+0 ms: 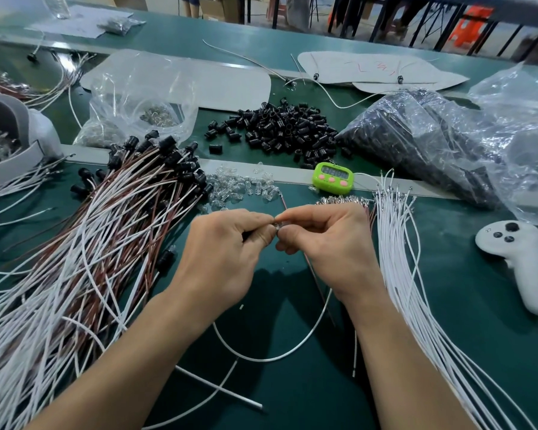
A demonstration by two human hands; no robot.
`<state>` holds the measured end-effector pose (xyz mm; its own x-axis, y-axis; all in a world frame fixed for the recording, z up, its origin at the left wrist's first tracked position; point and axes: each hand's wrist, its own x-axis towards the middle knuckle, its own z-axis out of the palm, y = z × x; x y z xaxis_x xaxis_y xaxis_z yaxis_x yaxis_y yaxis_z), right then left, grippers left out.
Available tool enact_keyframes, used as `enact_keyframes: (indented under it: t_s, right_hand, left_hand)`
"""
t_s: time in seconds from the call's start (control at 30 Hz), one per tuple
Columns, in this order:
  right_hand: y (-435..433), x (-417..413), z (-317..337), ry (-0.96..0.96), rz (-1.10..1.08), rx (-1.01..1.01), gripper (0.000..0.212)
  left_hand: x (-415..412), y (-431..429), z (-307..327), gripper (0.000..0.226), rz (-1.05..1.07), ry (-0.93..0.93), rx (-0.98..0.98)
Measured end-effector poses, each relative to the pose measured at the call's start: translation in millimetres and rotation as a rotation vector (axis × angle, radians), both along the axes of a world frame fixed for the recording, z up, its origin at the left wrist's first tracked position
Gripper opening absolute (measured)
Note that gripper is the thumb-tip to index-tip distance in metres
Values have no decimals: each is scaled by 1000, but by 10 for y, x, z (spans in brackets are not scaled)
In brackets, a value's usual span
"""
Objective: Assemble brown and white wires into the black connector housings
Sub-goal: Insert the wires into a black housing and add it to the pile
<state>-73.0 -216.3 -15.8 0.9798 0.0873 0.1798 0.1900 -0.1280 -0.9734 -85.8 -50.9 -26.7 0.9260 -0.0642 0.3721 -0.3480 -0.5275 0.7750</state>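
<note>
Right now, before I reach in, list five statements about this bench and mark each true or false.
1. The left hand and right hand pinch a small part between them. True.
2. The green timer lies left of the pile of finished wires. False: it lies right of that pile, beyond the hands.
3. A heap of loose black housings lies beyond the timer. True.
4. The white controller sits at the left edge. False: it lies on the right, past the white wires.
5. The white wires lie fanned out right of the right hand. True.
</note>
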Motion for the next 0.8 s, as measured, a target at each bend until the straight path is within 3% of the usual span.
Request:
enact_keyframes:
  t_s: [0.57,0.8]
  right_hand:
    - [-75,15,-28,0,-22,-188,26]
    - [-134,49,-2,48,77,-104,29]
  left_hand:
    - [6,41,-26,17,-46,-17,119]
    - [-29,6,-32,15,-43,1,80]
